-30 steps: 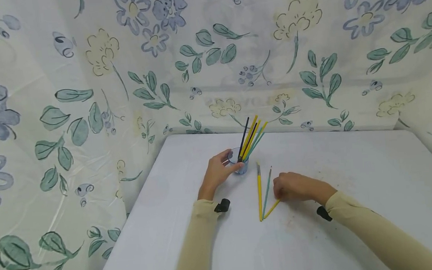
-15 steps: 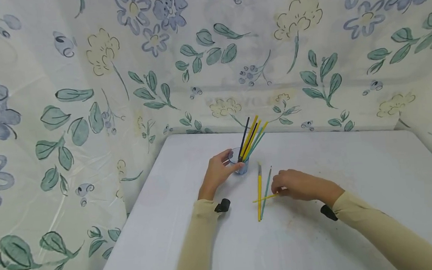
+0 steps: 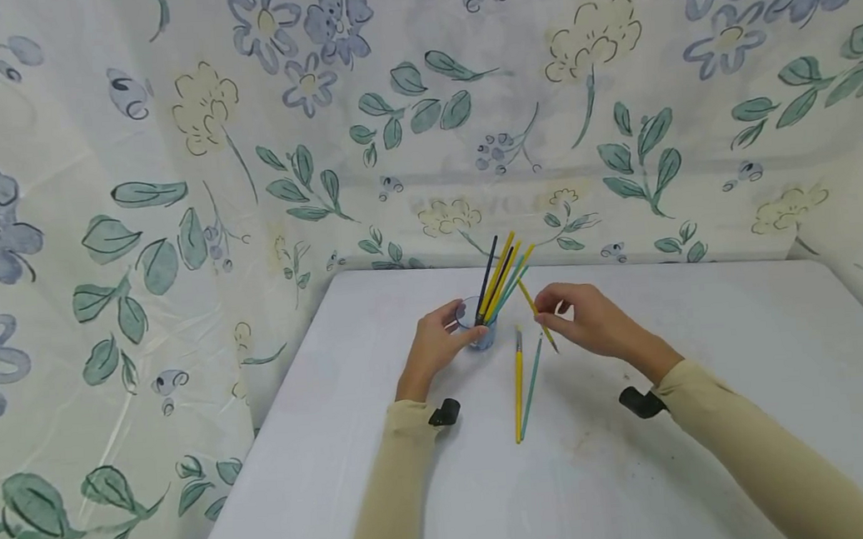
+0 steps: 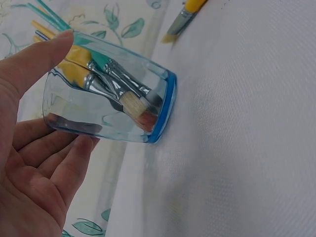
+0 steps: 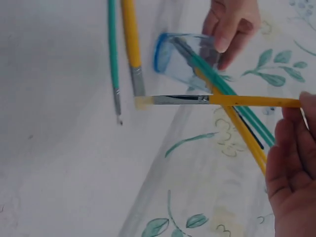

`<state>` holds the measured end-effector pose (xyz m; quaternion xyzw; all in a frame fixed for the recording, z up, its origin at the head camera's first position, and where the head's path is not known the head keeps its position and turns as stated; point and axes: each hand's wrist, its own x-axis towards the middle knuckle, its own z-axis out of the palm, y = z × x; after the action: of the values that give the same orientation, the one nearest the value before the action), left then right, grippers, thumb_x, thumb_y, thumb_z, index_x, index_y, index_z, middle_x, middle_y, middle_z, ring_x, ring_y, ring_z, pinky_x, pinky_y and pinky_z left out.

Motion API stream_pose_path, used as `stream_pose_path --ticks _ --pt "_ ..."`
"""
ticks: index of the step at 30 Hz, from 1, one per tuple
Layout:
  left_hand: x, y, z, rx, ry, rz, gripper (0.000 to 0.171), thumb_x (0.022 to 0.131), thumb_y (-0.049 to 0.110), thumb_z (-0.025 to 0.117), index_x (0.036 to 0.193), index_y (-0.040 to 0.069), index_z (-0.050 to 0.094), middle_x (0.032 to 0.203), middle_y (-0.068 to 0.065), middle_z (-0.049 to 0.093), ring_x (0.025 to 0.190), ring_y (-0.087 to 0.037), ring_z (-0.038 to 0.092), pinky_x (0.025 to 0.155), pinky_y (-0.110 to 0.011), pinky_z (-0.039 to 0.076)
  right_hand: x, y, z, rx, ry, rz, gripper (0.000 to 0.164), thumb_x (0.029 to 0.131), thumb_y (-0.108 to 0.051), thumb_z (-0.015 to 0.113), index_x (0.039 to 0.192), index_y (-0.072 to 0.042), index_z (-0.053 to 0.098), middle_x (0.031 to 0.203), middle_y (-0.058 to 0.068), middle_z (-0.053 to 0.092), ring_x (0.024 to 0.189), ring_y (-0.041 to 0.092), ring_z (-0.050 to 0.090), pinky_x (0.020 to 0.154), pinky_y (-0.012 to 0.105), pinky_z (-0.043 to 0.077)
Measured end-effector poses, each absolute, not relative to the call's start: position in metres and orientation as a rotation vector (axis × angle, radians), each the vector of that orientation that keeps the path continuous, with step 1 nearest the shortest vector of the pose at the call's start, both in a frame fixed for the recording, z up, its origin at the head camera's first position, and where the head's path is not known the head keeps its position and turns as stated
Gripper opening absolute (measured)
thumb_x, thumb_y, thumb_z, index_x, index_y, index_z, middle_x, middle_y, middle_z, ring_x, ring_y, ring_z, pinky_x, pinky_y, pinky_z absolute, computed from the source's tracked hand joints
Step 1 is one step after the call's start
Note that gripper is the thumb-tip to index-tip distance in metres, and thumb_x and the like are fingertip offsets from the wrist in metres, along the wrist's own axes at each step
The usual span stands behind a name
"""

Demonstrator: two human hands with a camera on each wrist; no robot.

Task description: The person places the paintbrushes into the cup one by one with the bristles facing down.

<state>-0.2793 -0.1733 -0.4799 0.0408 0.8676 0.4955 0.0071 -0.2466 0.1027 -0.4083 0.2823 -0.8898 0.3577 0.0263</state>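
My left hand (image 3: 436,340) grips a clear cup with a blue base (image 4: 170,98), thumb on one side near the rim and fingers on the other. Several paintbrushes (image 3: 505,277) with yellow, teal and dark handles lean to the right in the cup, bristles down. To the right of the cup, my right hand (image 3: 585,321) pinches a yellow paintbrush (image 5: 247,100) by its handle; its bristle end points down over the table. Nearer me, another yellow paintbrush (image 3: 518,389) and a thin teal paintbrush (image 3: 532,388) lie side by side on the table.
The white table (image 3: 745,348) has small dark specks and faint smudges on its right part. Floral sheeting (image 3: 423,153) rises behind it and along the left side. A black wrist camera (image 3: 642,402) juts from the right sleeve, another from the left.
My right hand has lifted its yellow paintbrush off the table, moved it away from me toward the cup and turned it bristles down. The left hand and cup have stayed in place.
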Motion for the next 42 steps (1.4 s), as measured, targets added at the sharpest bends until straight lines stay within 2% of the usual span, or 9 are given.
stream_pose_path --ticks 5,11,16,20,27,35,42 --pt "-0.279 -0.173 -0.480 0.118 2.720 1.541 0.084 0.084 0.041 0.086 0.154 0.011 0.050 0.155 -0.014 0.055 0.142 -0.030 0.056 0.120 -0.042 0.049 -0.252 0.095 -0.404 0.754 -2.595 1.256 0.011 0.099 -0.013 0.069 0.108 -0.006 0.071 0.101 0.007 0.075 0.093 0.020 0.067 0.084 0.034 0.061" --pt "-0.279 -0.174 -0.479 0.153 2.725 1.546 0.084 0.084 0.040 0.086 0.154 0.009 0.049 0.154 -0.015 0.056 0.142 -0.031 0.056 0.119 -0.042 0.050 -0.259 0.086 -0.402 0.597 -2.416 1.499 0.019 0.098 -0.014 0.071 0.112 -0.002 0.071 0.107 0.014 0.077 0.091 0.019 0.068 0.079 0.015 0.056" --pt "-0.279 -0.174 -0.480 0.171 2.731 1.549 0.083 0.085 0.040 0.085 0.153 0.008 0.049 0.153 -0.016 0.056 0.142 -0.032 0.056 0.119 -0.043 0.050 -0.265 0.077 -0.407 0.533 -2.309 1.626 0.023 0.097 -0.015 0.072 0.113 0.002 0.071 0.108 0.019 0.077 0.088 0.006 0.068 0.077 0.011 0.055" --pt "-0.279 -0.174 -0.480 0.126 2.717 1.544 0.084 0.084 0.041 0.086 0.154 0.011 0.049 0.155 -0.014 0.055 0.143 -0.031 0.055 0.120 -0.043 0.049 -0.269 0.070 -0.412 0.461 -2.269 1.724 0.023 0.097 -0.014 0.073 0.112 0.003 0.071 0.109 0.021 0.076 0.086 0.002 0.066 0.076 0.010 0.056" --pt "-0.280 -0.173 -0.479 0.088 2.696 1.541 0.086 0.083 0.043 0.086 0.155 0.014 0.049 0.157 -0.012 0.053 0.144 -0.030 0.054 0.121 -0.043 0.048 -0.275 0.060 -0.421 0.349 -2.284 1.787 0.023 0.097 -0.016 0.072 0.111 0.002 0.071 0.110 0.021 0.075 0.088 0.006 0.066 0.075 0.011 0.055" --pt "-0.280 -0.175 -0.479 0.133 2.696 1.560 0.084 0.084 0.042 0.085 0.154 0.012 0.049 0.156 -0.013 0.054 0.144 -0.029 0.054 0.120 -0.043 0.048 -0.276 0.052 -0.432 0.266 -2.365 1.820 0.023 0.097 -0.016 0.072 0.110 0.002 0.071 0.110 0.021 0.076 0.092 0.016 0.069 0.076 0.013 0.056" --pt "-0.280 -0.174 -0.480 0.115 2.702 1.547 0.084 0.084 0.043 0.085 0.154 0.012 0.049 0.156 -0.013 0.055 0.143 -0.030 0.055 0.120 -0.043 0.049 -0.276 0.049 -0.439 0.227 -2.448 1.835 0.026 0.097 -0.018 0.072 0.115 0.001 0.071 0.115 0.020 0.076 0.103 0.026 0.072 0.083 0.024 0.059"
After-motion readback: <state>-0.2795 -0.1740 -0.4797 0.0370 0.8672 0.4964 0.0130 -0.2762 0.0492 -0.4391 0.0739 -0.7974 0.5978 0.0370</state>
